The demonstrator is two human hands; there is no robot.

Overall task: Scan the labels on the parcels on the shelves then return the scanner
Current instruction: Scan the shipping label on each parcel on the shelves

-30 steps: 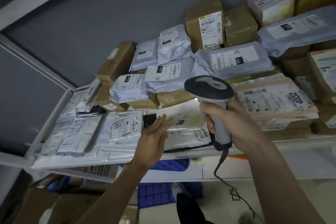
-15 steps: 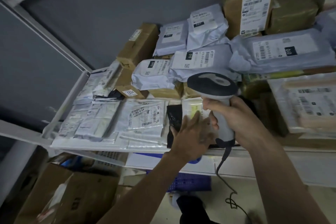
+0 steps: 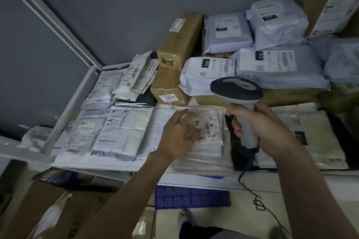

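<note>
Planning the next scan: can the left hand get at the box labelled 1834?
Probably yes. The left hand holds nothing, and only flat mailers lie between it and the box.

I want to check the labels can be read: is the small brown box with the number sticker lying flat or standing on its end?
Lying flat. The small brown box rests under another box, its 1834 sticker facing front.

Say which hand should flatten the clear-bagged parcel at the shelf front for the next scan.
Left. The left hand already rests on the clear-bagged parcel, while the right hand grips the scanner just above it.
</note>
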